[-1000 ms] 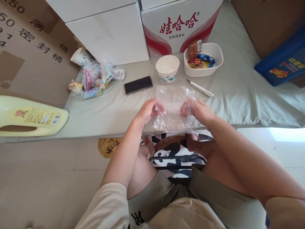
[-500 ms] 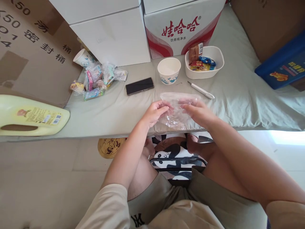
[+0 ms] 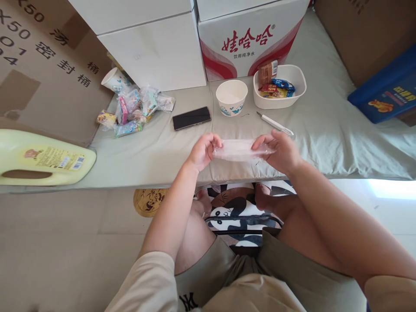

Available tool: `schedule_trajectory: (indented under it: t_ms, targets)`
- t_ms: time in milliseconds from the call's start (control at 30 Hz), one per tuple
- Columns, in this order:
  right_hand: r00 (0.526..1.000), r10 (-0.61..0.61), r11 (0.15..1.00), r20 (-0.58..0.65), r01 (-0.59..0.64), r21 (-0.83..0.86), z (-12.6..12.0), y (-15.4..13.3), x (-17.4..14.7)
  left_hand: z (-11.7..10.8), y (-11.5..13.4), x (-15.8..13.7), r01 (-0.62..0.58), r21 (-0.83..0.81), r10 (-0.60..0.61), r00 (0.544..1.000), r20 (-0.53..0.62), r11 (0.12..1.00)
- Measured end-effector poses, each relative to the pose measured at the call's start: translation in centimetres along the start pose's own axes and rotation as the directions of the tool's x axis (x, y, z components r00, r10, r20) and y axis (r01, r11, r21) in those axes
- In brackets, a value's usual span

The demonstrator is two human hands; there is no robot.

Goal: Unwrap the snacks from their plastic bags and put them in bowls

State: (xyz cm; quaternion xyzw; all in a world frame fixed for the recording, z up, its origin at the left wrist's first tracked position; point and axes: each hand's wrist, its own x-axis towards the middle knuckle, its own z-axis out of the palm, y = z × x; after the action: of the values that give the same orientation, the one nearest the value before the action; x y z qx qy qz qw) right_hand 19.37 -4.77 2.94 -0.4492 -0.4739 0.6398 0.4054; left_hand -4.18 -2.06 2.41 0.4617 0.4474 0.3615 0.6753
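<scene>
Your left hand (image 3: pixel 205 151) and right hand (image 3: pixel 282 151) are pinching the see-through plastic (image 3: pixel 235 150) (it is looking thin), fingers squeezing its left and right ends.

Beige short-sleeved top (image 3: pixel 250 294), olive-brown shorts (image 3: pixel 312 264) with a black interlocked-letter emblem (image 3: pixel 188 302)
</scene>
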Motion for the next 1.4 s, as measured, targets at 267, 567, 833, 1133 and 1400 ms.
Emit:
schedule_trajectory:
  t_ms: [267, 567, 833, 1133, 1400]
  targets:
    - [0.906, -0.144, 0.894, -0.399, -0.054, -0.446, 0.3, 0.6, 0.0, 0.4, -1.5, 1.0, -0.159, 0.461, 0.323, 0.897, -0.301, 0.873]
    - [0.990, -0.133, 0.978, 0.038, 0.137, -0.156, 2.1, 0.6, -0.5, 3.3, -1.4, -0.3, -0.199, 0.188, 0.170, 0.972, 0.161, 0.962]
    - [0.992, -0.106, 0.967, -0.069, 0.087, -0.240, 2.2, 0.8, -0.4, 2.7, -1.6, -0.2, -0.102, 0.006, 0.099, 0.982, 0.162, 0.995]
    - [0.958, -0.111, 0.967, -0.265, 0.043, -0.252, 3.8, 2.1, 0.4, 2.1, -1.8, 2.2, -0.345, 0.177, 0.328, 0.937, 0.119, 0.922]
    - [0.759, -0.435, 0.732, -0.484, -0.015, -0.681, 3.7, -3.0, 4.6, -0.1, -0.8, 1.6, -0.277, 0.173, 0.276, 0.961, 0.031, 0.945]
